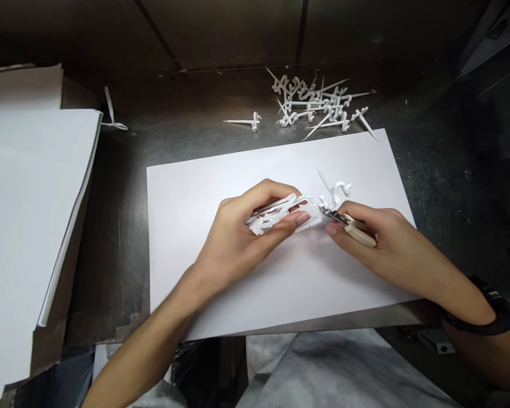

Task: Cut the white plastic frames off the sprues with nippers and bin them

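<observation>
My left hand (249, 229) grips a white plastic frame of moulded parts (280, 214) over a white sheet of paper (221, 181). My right hand (378, 243) holds small cutters with beige handles (352, 226); their metal jaws touch the right end of the frame. A curled white pick-shaped piece (335, 192) stands at that end, just above the jaws. A dark watch sits on my right wrist.
A heap of cut white pick pieces (312, 102) lies behind the sheet, with one stray piece (246, 121) to its left. A stack of white paper (29, 198) fills the left side. The dark metal worktop (123, 226) ends near my lap.
</observation>
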Demonstrator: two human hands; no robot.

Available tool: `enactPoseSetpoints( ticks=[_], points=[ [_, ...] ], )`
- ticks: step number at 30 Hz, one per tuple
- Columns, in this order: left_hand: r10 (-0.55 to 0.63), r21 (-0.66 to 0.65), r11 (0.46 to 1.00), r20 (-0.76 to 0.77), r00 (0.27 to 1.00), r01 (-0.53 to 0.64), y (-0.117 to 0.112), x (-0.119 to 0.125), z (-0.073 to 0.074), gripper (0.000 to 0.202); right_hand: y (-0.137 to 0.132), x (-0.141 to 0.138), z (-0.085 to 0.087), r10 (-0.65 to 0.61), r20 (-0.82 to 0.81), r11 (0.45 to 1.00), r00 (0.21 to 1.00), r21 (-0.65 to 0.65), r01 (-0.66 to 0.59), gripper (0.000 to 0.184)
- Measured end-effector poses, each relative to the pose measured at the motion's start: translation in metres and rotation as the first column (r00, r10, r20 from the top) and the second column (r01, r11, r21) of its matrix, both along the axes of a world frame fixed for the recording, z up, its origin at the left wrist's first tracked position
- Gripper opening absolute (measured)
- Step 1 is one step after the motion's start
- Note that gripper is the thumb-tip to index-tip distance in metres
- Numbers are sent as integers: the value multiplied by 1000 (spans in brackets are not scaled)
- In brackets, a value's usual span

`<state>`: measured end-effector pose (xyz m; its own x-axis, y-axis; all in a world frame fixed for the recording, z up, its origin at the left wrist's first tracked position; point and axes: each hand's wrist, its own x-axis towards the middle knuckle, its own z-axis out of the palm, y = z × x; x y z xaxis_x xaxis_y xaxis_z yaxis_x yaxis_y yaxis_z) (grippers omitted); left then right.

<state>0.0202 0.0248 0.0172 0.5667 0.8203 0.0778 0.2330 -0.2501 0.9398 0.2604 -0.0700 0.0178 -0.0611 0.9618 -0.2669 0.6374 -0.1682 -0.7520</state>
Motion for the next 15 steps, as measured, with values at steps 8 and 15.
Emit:
enactPoseSetpoints(
  ticks=[8, 15],
  points=[
    [133, -258, 961, 117, 984, -99, 7, -4, 1, 32, -1, 7, -4, -7, -26, 999, 1000, -53, 6, 41],
    [203, -185, 965, 80, 976, -185, 14, -5, -1, 25, -2, 11, -5, -3, -40, 998, 999, -64, 0, 42]
  ],
)
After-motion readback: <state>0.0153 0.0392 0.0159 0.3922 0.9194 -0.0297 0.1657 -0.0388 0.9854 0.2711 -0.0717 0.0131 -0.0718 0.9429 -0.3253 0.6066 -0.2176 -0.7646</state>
